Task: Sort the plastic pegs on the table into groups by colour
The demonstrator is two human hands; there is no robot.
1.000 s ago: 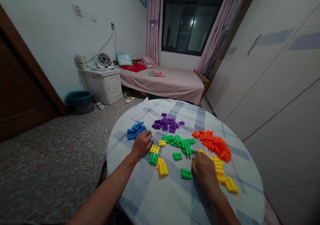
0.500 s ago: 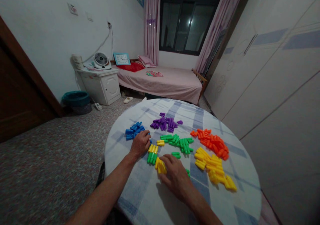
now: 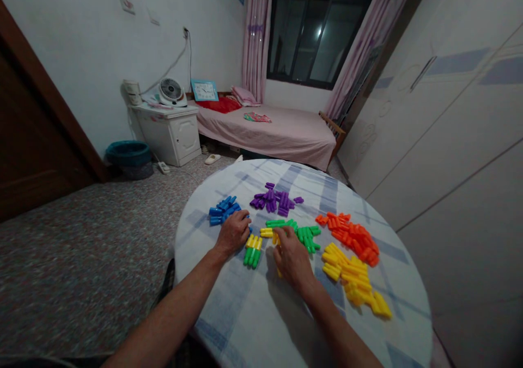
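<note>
At the left of a round, cloth-covered surface (image 3: 235, 311), blue pieces (image 3: 223, 210) lie heaped beside a person's left hand (image 3: 234, 231), its fingers curled low with blue showing at their tips; whether they grip anything cannot be told. Just beside it lies a yellow-and-green block (image 3: 253, 251), its parts aligned side by side, apparently joined to keep them in line. Purple pieces (image 3: 272, 200) sit beyond, perhaps set back to leave the near side free for the hands. A short yellow pair (image 3: 267, 232) rests near the right hand (image 3: 291, 251), whose thumb and fingers appear pinched on a yellow piece (image 3: 276, 239), seemingly held by its edge for control. Green pieces (image 3: 307, 237) spread past the knuckles. At far right, orange pieces (image 3: 353, 234) lie behind a yellow pile (image 3: 350, 273), each colour grouped, likely for easy picking.
</note>
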